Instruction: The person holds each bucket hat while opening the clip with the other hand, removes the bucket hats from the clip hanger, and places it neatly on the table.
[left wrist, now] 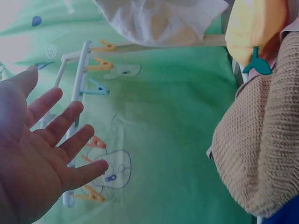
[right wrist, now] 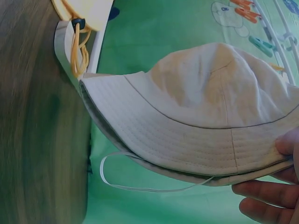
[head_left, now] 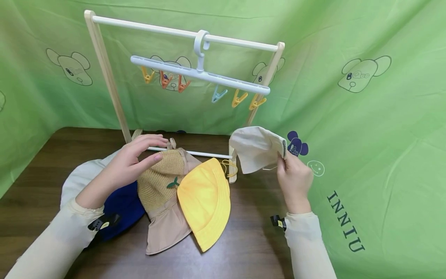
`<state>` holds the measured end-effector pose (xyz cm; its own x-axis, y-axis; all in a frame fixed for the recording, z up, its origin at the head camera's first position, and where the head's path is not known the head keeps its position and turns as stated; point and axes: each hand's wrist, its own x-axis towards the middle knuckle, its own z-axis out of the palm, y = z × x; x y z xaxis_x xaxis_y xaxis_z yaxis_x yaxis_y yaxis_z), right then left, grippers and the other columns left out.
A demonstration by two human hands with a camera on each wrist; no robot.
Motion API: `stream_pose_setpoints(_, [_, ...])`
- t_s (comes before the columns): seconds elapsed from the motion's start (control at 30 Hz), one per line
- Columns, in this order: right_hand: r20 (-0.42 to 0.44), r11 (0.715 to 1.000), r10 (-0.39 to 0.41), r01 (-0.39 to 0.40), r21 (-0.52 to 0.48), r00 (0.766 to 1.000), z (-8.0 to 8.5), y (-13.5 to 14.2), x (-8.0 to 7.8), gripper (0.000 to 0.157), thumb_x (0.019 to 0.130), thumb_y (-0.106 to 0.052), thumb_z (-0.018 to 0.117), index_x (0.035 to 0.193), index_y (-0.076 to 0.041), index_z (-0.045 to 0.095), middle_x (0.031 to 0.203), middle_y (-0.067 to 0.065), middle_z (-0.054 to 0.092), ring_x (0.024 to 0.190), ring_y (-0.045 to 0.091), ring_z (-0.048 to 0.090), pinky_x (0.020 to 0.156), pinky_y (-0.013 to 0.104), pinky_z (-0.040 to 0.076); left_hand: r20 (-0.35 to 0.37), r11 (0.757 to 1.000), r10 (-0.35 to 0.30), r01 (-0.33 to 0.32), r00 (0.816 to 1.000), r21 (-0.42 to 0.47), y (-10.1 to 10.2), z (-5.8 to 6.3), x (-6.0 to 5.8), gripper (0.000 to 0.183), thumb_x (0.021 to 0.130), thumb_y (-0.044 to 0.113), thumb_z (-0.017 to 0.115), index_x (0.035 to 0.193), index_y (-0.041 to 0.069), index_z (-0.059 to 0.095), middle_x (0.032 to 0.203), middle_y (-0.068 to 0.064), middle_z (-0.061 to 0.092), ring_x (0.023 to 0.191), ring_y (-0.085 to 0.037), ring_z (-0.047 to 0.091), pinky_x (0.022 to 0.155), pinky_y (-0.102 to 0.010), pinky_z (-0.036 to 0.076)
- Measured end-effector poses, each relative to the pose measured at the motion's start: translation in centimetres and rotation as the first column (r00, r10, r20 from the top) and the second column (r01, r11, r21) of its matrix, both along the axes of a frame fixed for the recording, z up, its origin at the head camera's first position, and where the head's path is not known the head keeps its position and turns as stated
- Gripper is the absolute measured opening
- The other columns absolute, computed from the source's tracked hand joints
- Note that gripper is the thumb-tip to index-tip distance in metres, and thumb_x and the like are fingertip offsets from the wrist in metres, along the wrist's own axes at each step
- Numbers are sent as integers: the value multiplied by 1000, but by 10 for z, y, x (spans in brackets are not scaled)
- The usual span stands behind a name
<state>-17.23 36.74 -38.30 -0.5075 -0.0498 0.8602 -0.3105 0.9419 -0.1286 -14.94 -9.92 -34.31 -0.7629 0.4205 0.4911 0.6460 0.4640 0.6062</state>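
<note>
My right hand (head_left: pixel 295 180) pinches the brim of a cream bucket hat (head_left: pixel 256 149), holding it up over the right end of the rack. In the right wrist view the brim hangs with a thin white elastic cord (right wrist: pixel 140 189) below it. My left hand (head_left: pixel 134 157) is held with fingers spread and nothing in them, above the tan knitted hat (head_left: pixel 162 180). That hat has a small green leaf (head_left: pixel 173 183) and lies by a yellow bucket hat (head_left: pixel 205 201). Under my left forearm are a navy hat (head_left: pixel 123 207) and a pale hat (head_left: pixel 78 180).
A wooden rack (head_left: pixel 106 77) with a white top rod (head_left: pixel 150 27) stands at the back of the brown table (head_left: pixel 254 248). From the rod hangs a pale hanger (head_left: pixel 198 73) with several orange, yellow and blue clips. Green printed cloth (head_left: pixel 383 135) surrounds the table.
</note>
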Motion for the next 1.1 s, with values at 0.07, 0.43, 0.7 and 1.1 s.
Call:
stream_pose_setpoints(0.07, [2,1000,-9,9,0,1000,0,3,1,20,99,-18,64,94,-1,75,79,19,74,52,35,61,42,48,40,-5,1000,6,-6,1000,9,-4,-3,4,32,100,11,67,130,20,67,141,-2,61,139,-23,48,113,-24,34])
stream_pose_setpoints(0.43, [25,998,-53,52,47,998,0,18,7,25,101,-20,62,88,-1,72,79,19,74,48,33,57,40,46,37,-17,999,-23,24,1000,36,-17,-20,14,38,96,0,68,130,17,67,139,-5,62,138,-21,49,111,-14,32])
stream_pose_setpoints(0.7, [16,995,-69,68,75,997,-6,23,13,26,102,-21,60,89,-2,74,71,18,71,45,32,53,38,47,35,-43,998,-31,33,999,50,-20,-24,14,41,95,-3,69,130,17,67,139,-4,62,137,-18,50,111,-14,33])
stream_pose_setpoints(1.1, [-14,997,0,1,83,1000,-16,15,18,16,97,-14,63,88,-8,74,77,14,75,47,32,58,38,47,37,-27,999,-13,14,1000,33,-22,-34,17,38,95,1,70,129,17,67,136,-5,64,134,-19,52,112,-13,31])
